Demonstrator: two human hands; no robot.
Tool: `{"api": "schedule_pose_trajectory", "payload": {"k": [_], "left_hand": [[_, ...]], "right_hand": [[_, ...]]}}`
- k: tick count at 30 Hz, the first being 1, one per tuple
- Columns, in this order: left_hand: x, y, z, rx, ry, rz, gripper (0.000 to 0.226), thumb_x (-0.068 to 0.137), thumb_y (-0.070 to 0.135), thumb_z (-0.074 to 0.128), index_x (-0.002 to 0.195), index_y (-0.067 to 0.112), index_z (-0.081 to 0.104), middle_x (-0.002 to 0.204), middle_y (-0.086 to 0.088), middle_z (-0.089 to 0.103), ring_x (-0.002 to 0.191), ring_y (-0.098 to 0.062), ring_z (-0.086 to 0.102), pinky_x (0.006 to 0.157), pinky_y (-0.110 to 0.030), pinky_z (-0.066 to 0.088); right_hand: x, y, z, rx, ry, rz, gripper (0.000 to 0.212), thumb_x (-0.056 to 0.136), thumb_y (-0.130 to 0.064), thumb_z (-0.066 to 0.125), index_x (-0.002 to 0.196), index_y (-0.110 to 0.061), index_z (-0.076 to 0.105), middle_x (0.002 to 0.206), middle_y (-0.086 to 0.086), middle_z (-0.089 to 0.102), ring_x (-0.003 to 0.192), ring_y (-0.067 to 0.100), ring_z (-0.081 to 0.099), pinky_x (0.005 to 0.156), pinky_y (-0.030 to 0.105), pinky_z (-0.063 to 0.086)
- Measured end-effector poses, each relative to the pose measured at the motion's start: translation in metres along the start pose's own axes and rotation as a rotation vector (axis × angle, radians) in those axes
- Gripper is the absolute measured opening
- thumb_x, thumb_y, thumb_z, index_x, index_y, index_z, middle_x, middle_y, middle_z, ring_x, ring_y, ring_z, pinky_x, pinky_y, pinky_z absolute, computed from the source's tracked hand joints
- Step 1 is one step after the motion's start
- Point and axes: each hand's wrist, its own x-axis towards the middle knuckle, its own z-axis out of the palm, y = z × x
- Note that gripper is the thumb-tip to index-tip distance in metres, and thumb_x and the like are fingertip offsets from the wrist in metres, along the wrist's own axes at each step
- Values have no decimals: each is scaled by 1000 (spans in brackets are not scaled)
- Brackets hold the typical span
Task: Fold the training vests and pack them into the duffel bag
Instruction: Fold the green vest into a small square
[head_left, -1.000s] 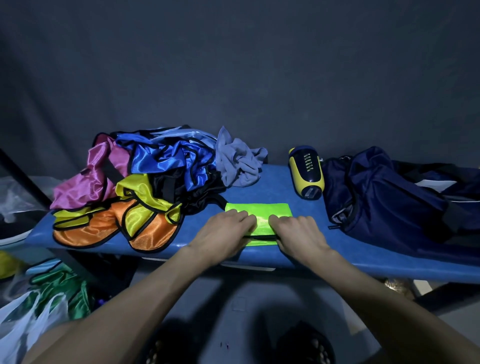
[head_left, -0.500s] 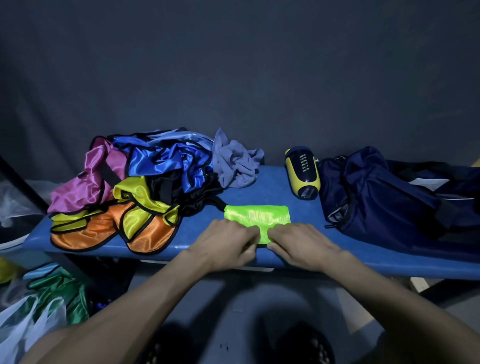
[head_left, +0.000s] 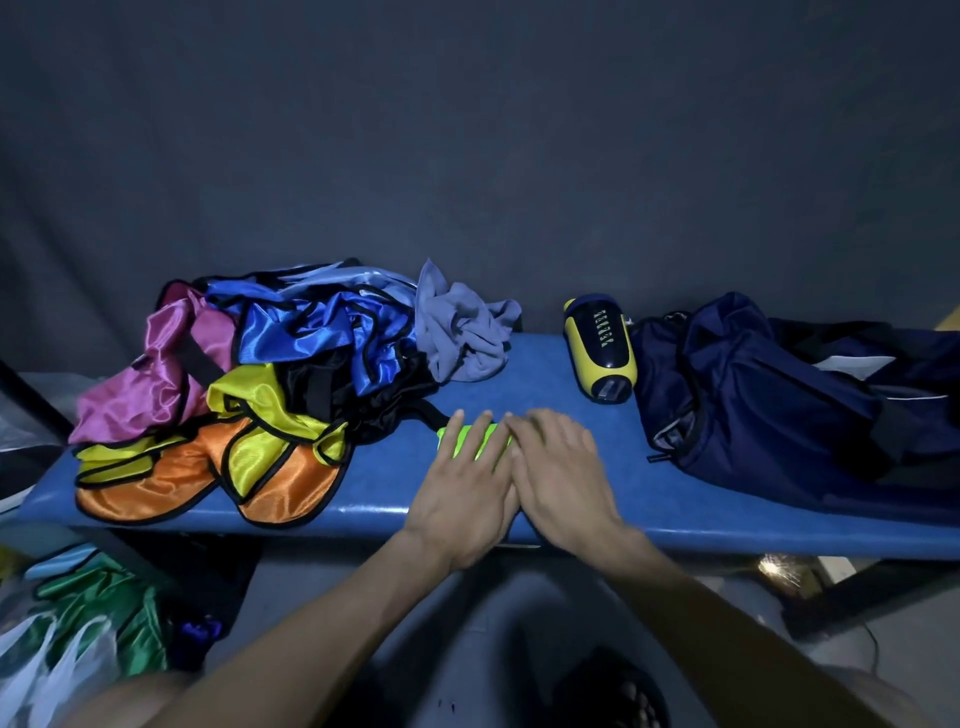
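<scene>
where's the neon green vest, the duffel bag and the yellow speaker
neon green vest (head_left: 470, 441), head view, strip showing between the fingers
duffel bag (head_left: 769, 395), head view, its navy side panel
yellow speaker (head_left: 602, 340), head view, its dark top face

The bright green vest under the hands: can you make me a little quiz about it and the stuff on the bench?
1. True or false: both hands lie flat on the green vest.
2. What lies between the folded vest and the duffel bag? A) a yellow and dark bottle B) a shoe C) a ball
3. Fill in: the heap of unfolded vests lies on the person's ____ side of the bench.

Key
1. True: the left hand and right hand press it with straight fingers, side by side.
2. A, the bottle, lying on its side.
3. Left.
</scene>
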Motion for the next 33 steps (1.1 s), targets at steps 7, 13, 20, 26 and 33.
{"api": "schedule_pose_trajectory", "payload": {"k": [7, 13, 20, 26, 33], "left_hand": [[2, -31, -14, -362, -219, -186, 79, 95, 63, 15, 163, 21, 16, 163, -1, 27, 142, -30, 28, 122, -45, 19], [32, -61, -46, -530, -446, -324, 54, 81, 57, 74, 122, 26, 57, 117, 2, 62, 116, -25, 54, 102, -41, 36], [26, -65, -35, -856, -209, -255, 34, 72, 37, 84, 87, 27, 56, 79, 5, 64, 76, -16, 61, 72, -39, 54], [22, -78, -25, -1048, -62, -231, 34, 75, 30, 89, 87, 26, 58, 71, 7, 59, 63, -7, 51, 61, -29, 44], [60, -79, -38, -1057, 4, -203, 32, 87, 50, 76, 107, 27, 66, 99, 12, 69, 90, -2, 64, 81, -23, 51]], "right_hand": [[-3, 22, 27, 25, -138, 154, 74, 101, -58, -1, 156, -25, 36, 157, 6, 40, 149, 25, 28, 125, 44, 18], [5, 37, 9, 218, -335, 198, 115, 71, -96, -6, 163, -28, 15, 166, -3, 22, 152, 18, 16, 121, 38, 17], [17, 65, -17, 559, -362, 359, 96, 68, -56, 89, 148, -32, 42, 139, -17, 43, 135, 10, 33, 114, 34, 33], [18, 61, -17, 871, -344, 301, 46, 82, -25, 86, 123, -27, 66, 120, -13, 71, 116, 4, 63, 98, 26, 49], [34, 67, -42, 1122, -245, 464, 29, 94, -9, 71, 121, -9, 60, 101, 11, 78, 78, 37, 76, 62, 35, 61]]}}
